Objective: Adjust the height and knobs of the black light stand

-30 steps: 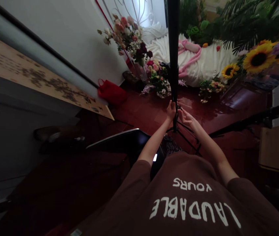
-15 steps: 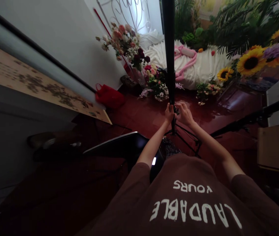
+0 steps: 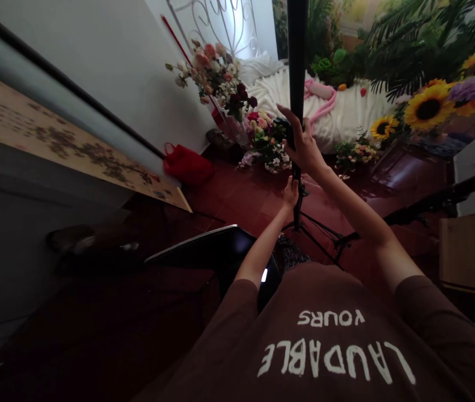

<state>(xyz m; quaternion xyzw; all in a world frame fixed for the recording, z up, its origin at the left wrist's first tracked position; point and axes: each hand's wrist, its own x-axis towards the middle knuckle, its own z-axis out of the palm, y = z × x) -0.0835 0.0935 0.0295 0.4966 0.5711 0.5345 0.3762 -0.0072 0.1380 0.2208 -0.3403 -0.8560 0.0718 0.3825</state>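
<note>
l hand (image 3: 291, 192) grip closed round blk pole (image 3: 297, 50), r hand (image 3: 303, 146) higher up at it w/ grip wide

Black pole (image 3: 297, 61), upright on splayed legs

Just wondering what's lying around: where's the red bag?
In the head view, the red bag sits left of centre, against the white wall.

hands (image 3: 298, 167) at black pole (image 3: 297, 56), sunflowers (image 3: 428, 107), red bag (image 3: 188, 164), red floor (image 3: 237, 195)
</note>
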